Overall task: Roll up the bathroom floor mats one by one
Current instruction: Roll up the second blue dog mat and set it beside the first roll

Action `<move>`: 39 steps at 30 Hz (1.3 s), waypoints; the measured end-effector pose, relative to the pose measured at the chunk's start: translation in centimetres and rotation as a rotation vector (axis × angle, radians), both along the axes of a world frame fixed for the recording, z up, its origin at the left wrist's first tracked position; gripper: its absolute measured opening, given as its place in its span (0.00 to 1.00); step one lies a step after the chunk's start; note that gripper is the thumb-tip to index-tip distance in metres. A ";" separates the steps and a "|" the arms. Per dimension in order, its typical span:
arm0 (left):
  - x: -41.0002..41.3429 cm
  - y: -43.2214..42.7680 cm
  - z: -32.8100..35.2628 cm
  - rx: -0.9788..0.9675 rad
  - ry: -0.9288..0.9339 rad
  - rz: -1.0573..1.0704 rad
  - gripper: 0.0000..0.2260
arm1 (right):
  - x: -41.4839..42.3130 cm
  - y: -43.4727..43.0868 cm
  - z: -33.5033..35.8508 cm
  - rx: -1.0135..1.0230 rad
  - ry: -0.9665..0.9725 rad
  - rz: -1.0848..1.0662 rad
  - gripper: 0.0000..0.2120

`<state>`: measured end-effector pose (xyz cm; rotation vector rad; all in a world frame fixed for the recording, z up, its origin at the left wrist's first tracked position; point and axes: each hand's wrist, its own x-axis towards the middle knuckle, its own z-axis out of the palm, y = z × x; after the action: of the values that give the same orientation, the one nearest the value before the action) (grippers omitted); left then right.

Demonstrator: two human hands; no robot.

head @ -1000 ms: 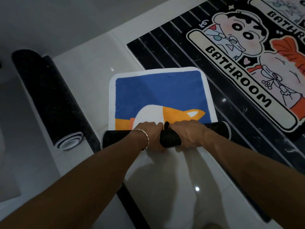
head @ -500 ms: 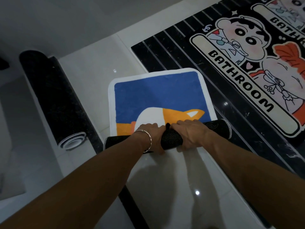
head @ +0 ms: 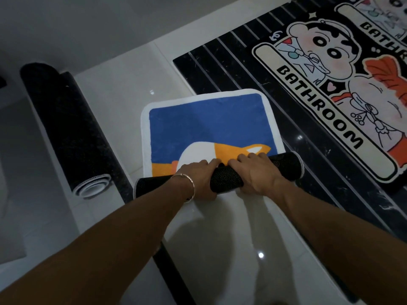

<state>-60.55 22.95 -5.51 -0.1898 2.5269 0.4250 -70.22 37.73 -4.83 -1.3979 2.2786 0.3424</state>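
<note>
A blue mat (head: 209,126) with a white border and an orange-and-white figure lies flat on the white floor, its near end wound into a black dotted roll (head: 226,179). My left hand (head: 199,180), a thin bracelet on its wrist, and my right hand (head: 256,175) both grip the middle of that roll, side by side. To the right a cartoon mat (head: 343,91) printed "BATHROOM" lies flat on dark striped floor. A second similar mat (head: 387,20) shows at the top right corner.
A finished black rolled mat (head: 68,128) lies at the left along a dark floor strip. The dark ribbed floor panel (head: 222,62) sits under the blue mat's far right corner. Glossy white tiles (head: 220,249) spread toward me.
The roll under my hands has moved a little further up the blue mat, covering more of the orange-and-white figure. Both hands stay on the roll.
</note>
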 end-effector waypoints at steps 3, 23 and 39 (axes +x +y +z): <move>0.8 0.5 0.0 -0.089 0.124 -0.059 0.37 | -1.5 -1.3 0.8 0.117 -0.146 0.010 0.28; -0.1 -0.1 -0.1 0.016 0.035 -0.020 0.46 | 0.1 -0.4 0.1 -0.029 -0.014 0.057 0.33; 0.0 1.0 -0.3 0.106 -0.016 -0.023 0.19 | 2.5 2.5 -1.4 -0.153 0.118 0.036 0.37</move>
<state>-60.60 23.96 -5.77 -0.1223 2.4811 0.5450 -67.67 40.18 -6.20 -1.5323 2.4226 0.2733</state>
